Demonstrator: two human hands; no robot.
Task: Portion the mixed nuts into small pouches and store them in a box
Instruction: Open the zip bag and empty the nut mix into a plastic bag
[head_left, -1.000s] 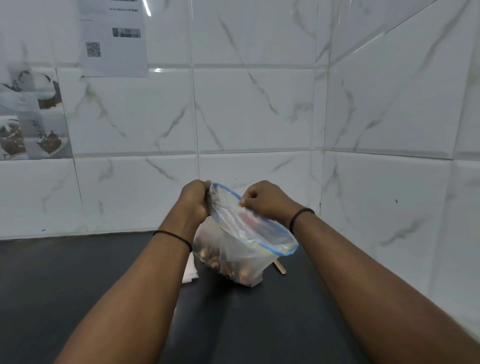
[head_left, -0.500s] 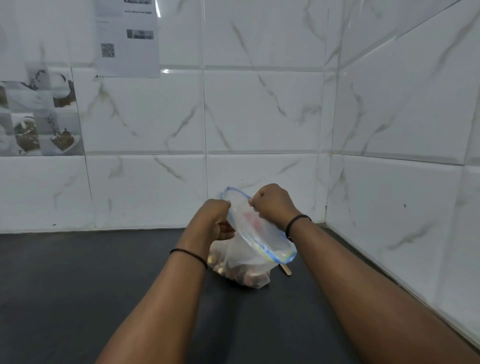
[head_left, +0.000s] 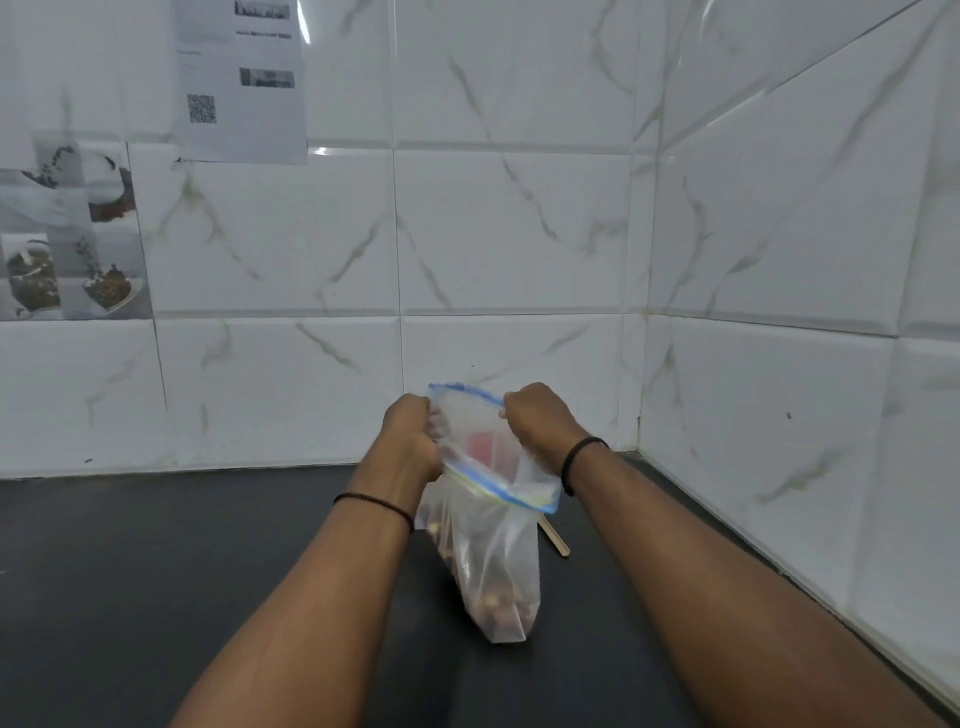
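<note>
Both hands are now sitting higher against the wall tiles than half a second ago, and the bag is hanging longer beneath them, its bottom corner drawn toward the viewer. Gripping the left side of the zip-top bag (head_left: 491, 551), the left hand (head_left: 410, 434) is curling its fingers round the blue-edged rim. Opposite it, the right hand (head_left: 537, 418) is clamping the rim's right side in a closed fist, so the mouth is being held apart between the two hands. Mixed nuts (head_left: 496, 605) are gathering in the lower part of the clear bag, blurred behind the plastic, and something red is showing through the upper part, too indistinct to name. Whether the bag's bottom is touching the dark counter (head_left: 156, 571) I cannot tell. A wooden stick (head_left: 556, 539) is lying on the counter just behind the bag, partly hidden by it. Thin black bands are circling both wrists. A printed sheet (head_left: 241, 78) with a QR code is hanging on the tiled wall at upper left.
</note>
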